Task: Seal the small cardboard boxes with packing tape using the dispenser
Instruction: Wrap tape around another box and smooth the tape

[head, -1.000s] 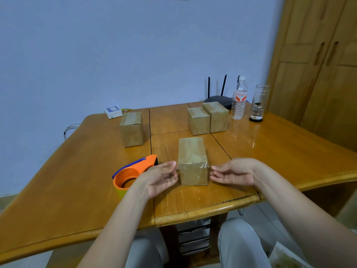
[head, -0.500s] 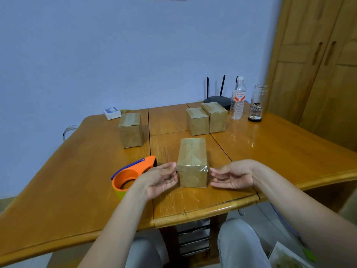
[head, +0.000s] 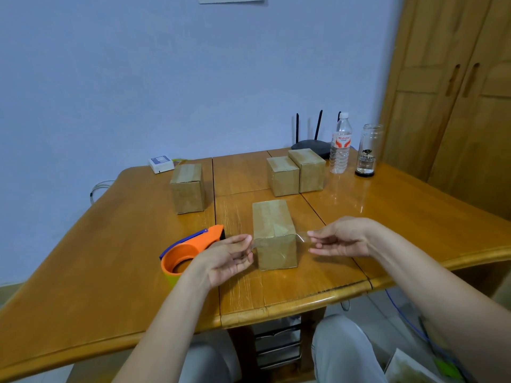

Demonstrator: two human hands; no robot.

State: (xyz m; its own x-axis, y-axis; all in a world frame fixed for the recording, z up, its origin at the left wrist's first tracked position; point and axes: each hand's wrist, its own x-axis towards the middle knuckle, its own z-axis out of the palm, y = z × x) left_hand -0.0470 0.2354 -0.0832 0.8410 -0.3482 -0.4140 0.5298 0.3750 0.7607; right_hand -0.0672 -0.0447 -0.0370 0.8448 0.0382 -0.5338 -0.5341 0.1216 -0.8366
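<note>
Two hands flank the nearest cardboard box at the frame's centre. Left hand, palm up with fingers loosely bent, and right hand, fingers extended leftward, each touch an end of a clear tape strip stretched across the box's near top edge; whether either pinches it I cannot tell. An orange rounded tape dispenser lies left of centre on the glossy wooden table. Three more taped boxes stand further up. A plastic bottle holds water; beside it stands a clear glass jar.
</note>
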